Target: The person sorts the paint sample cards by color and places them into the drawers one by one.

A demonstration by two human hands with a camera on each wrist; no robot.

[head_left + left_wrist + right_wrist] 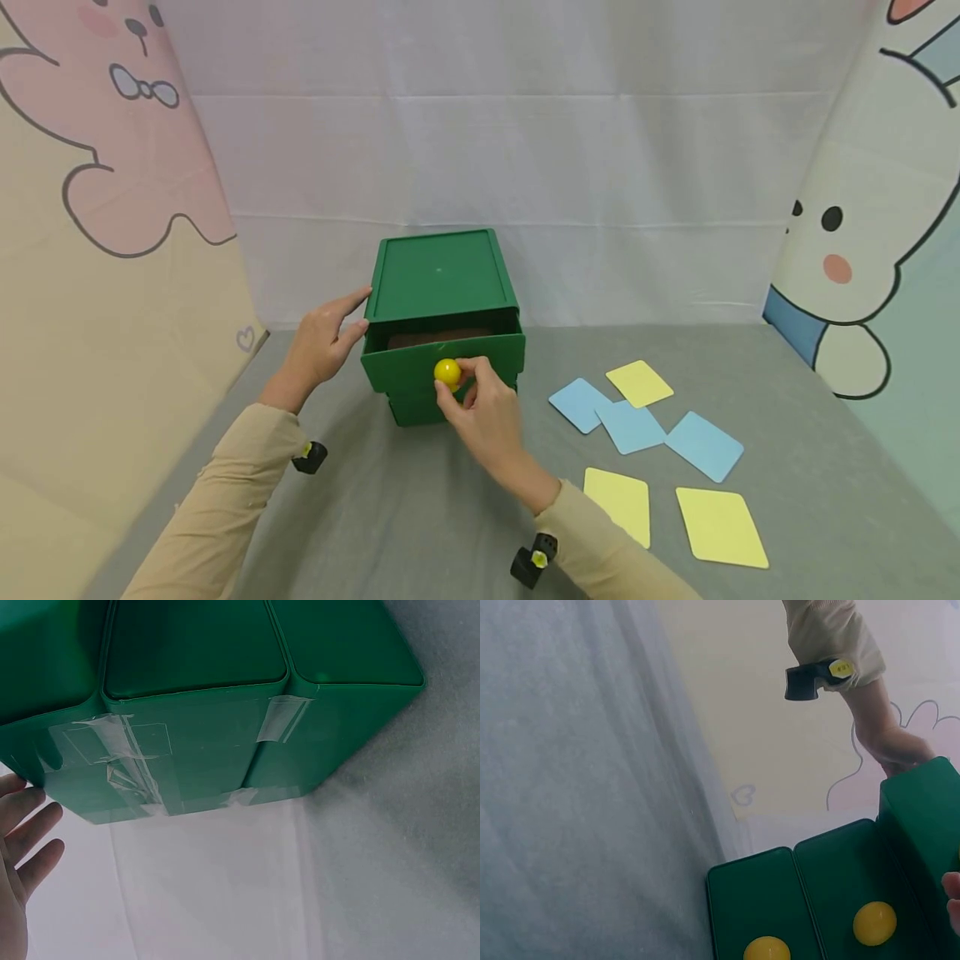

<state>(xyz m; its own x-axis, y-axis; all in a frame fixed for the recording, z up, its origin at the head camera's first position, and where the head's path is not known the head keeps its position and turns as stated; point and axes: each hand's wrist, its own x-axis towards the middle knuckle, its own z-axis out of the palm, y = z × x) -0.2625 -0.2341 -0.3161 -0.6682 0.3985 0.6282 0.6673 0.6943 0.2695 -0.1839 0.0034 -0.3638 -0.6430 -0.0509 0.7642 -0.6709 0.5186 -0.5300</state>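
Observation:
A green three-drawer box stands on the grey cloth, its top drawer pulled partway out. Thumb and fingertips of my right hand pinch the round yellow knob on that drawer's front. Something brown shows inside the drawer. My left hand rests its extended fingertips against the box's left side. The right wrist view shows the two lower drawers pushed in, with a yellow knob on the middle one and another knob on the bottom one.
Right of the box lie several blue cards and yellow cards, some overlapping. A white cloth hangs behind, with cartoon-printed cloths at both sides. Clear tape spans the drawer casings on the box's left side.

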